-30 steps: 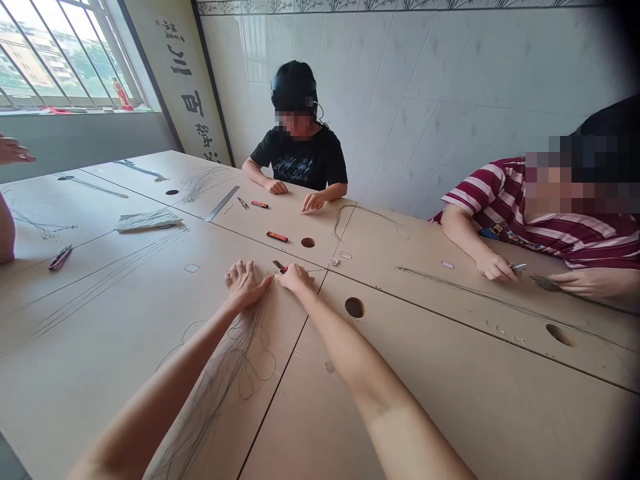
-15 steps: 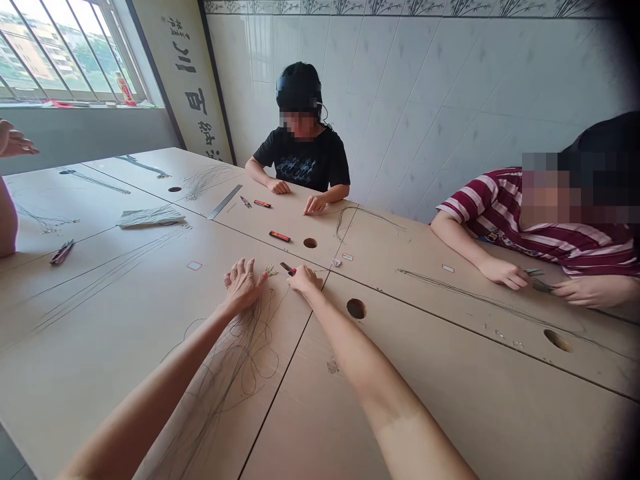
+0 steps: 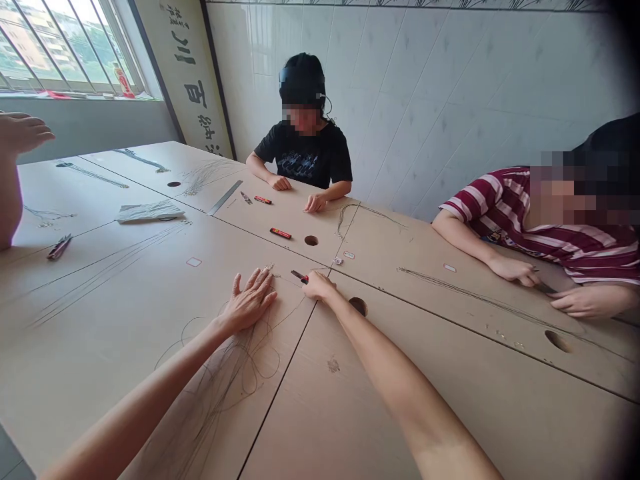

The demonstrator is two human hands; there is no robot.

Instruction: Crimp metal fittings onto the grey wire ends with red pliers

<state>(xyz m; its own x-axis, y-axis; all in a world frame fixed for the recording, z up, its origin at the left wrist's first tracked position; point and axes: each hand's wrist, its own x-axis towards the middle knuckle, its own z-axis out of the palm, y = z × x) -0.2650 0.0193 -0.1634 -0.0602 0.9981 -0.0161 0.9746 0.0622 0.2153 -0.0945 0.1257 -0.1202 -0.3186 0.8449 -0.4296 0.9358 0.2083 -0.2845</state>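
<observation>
The left hand lies flat on the counter, its fingers spread wide and pressing down the upper end of a loose bundle of thin wires that trails back toward the person in loops and tangles; nothing is gripped, the palm simply pins the strands. The right hand is curled closed around a small red-handled tool, whose dark tip pokes out to the left of the knuckles, just beside the wire ends and a few tiny metal pieces lying near the left fingertips. Judging from how things lie, the work on this bundle looks barely begun: the strands are uncut, unsorted and messy, and the tool tip stands close to the wire ends but apart from them. The tool sits inside the right fist, while the wires run under the left palm and out past its fingertips. Across the counter, other people bend over their own wires, with a second red tool lying unused beside a round hole
</observation>
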